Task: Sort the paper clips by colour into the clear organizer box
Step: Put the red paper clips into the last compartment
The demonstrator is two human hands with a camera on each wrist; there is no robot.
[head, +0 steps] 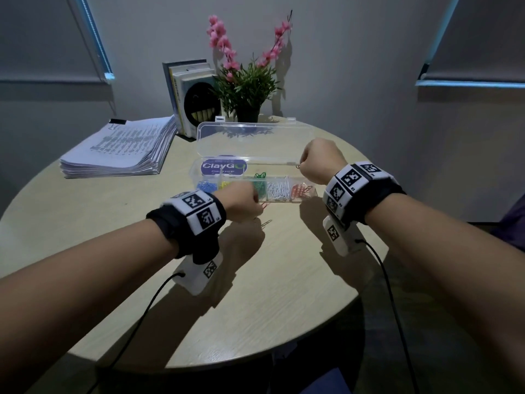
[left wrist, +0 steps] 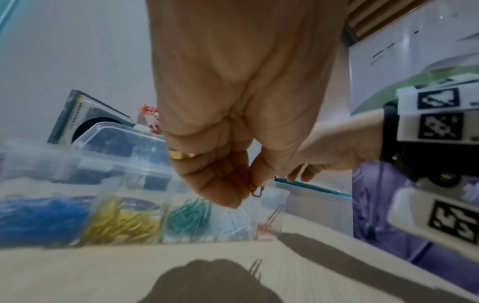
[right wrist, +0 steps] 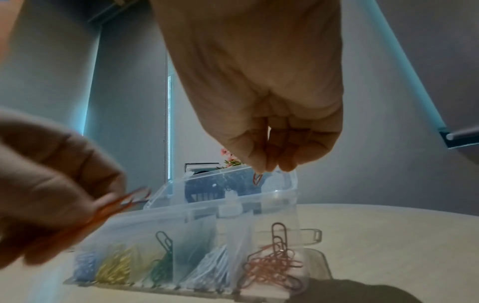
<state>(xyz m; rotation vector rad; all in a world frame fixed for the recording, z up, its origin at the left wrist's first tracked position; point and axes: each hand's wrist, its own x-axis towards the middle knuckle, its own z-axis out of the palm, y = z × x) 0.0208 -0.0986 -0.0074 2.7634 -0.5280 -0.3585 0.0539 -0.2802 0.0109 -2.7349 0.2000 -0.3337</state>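
**Item: red paper clips, both hands, over clear organizer box**

Left hand (left wrist: 233, 127) pinches red clips (left wrist: 257, 190); right hand (right wrist: 261, 98) pinches 1 red clip (right wrist: 257, 178). Organizer box (head: 309, 191) lies just beyond both, lid open, 5 colour compartments filled. Risk: thin clips may slip or snag together, landing beside white. Legible: "ClayGo" label (head: 223, 167); book spine (left wrist: 77, 116) "INVESTING 101".

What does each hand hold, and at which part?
Left hand pinches red paper clips at their upper ends; right hand pinches one red clip at its top.
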